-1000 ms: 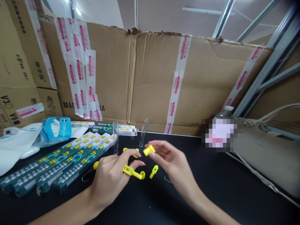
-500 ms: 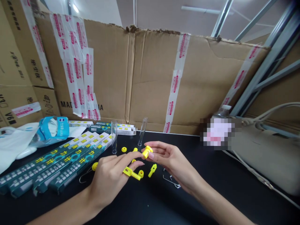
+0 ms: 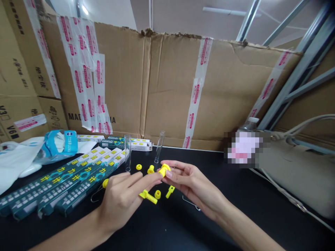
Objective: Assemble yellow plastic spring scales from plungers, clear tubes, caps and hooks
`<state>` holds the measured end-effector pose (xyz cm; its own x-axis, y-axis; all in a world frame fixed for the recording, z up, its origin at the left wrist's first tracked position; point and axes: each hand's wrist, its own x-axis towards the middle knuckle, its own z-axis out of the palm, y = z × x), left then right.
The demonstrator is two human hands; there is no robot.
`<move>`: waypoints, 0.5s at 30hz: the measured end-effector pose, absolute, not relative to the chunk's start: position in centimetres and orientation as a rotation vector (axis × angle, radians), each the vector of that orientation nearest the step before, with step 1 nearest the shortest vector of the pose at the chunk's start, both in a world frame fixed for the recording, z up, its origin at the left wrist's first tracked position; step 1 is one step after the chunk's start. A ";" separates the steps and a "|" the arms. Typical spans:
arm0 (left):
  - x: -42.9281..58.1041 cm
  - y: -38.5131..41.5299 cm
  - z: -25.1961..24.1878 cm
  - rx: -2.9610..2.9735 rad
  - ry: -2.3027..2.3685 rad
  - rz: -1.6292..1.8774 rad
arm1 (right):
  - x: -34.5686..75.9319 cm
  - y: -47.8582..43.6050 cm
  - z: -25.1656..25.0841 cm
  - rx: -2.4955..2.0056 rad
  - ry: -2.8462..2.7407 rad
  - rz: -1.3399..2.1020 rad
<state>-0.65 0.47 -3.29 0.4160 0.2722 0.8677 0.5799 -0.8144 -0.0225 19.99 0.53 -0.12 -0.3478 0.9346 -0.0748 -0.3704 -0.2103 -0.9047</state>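
Observation:
My left hand (image 3: 123,198) and my right hand (image 3: 187,181) meet over the black table (image 3: 235,209). Both pinch a small yellow plastic piece (image 3: 164,170) between their fingertips. A longer yellow part (image 3: 148,196) sticks out beneath my left fingers, gripped by them. Loose yellow parts lie close by: a ring (image 3: 157,194), a small clip (image 3: 170,191), a cap (image 3: 150,169) and another ring (image 3: 138,167). Two clear tubes (image 3: 128,153) (image 3: 159,146) stand just behind. A bent wire hook (image 3: 191,203) lies under my right wrist.
Several long teal boxes with yellow labels (image 3: 62,184) lie at the left, beside a white and blue plastic bag (image 3: 39,151). A taped cardboard wall (image 3: 167,87) closes the back. A bottle (image 3: 248,139), a grey pad and cables (image 3: 295,167) sit at the right.
My hands have come together: the left fingertips now touch the yellow piece held by the right hand. The long yellow part has shifted slightly with my left hand.

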 end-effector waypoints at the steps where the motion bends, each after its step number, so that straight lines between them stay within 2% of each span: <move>1: -0.8 0.5 -3.3 -2.346 -0.721 -1.338 | 20.0 0.5 -0.1 -0.816 -1.034 1.736; 15: -0.9 0.4 -3.0 -2.399 -0.761 -1.281 | 19.9 0.5 -0.2 -0.826 -1.030 1.800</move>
